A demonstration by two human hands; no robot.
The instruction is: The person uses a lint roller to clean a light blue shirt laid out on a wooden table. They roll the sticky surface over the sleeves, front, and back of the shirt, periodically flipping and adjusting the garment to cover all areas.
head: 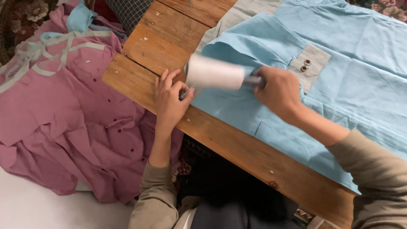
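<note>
Gripping hand: right hand [277, 91] closed round the dark handle of a white lint roller [214, 73] — the roll lies across the light blue garment [339, 85].
Left hand: left hand [169, 99] with fingers bent, fingertips pinching the garment's edge just beside the roll.
Garment: spread flat on the wooden table [161, 46] — grey pocket patch near the right hand.
Beside the table: pink shirt [63, 114], heaped and crumpled.

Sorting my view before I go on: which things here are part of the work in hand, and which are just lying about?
In use:
lint roller, in right hand
light blue garment, edge pinched by left hand
wooden table

Lying about:
pink shirt
checked dark cloth
</note>
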